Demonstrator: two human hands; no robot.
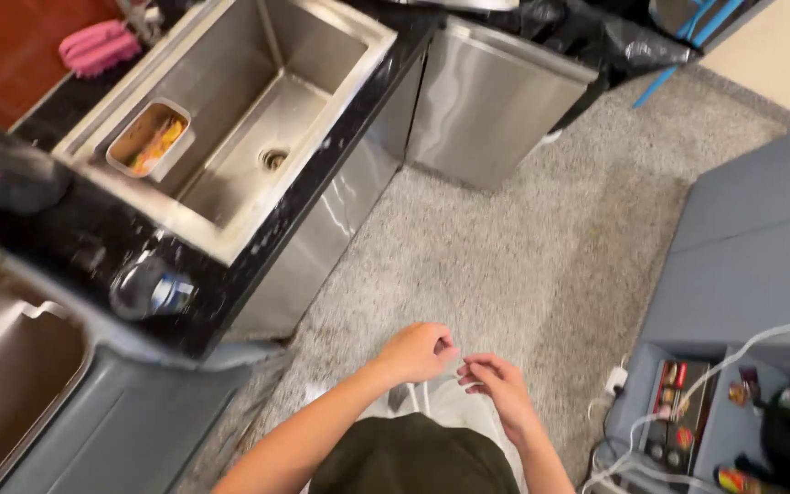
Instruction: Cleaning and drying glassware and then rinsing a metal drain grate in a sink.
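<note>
My left hand and my right hand meet in front of my waist, low in the head view. Both have their fingers pinched on thin white drawstrings that hang down over light grey trousers. The two hands nearly touch at the fingertips. My dark green shirt fills the bottom edge below them. I stand on a speckled grey floor beside a black counter.
A steel sink is set in the black counter at left, with a small metal tray of food on its ledge. A clear bottle lies near the counter edge. Grey cabinet with cables and small items at right.
</note>
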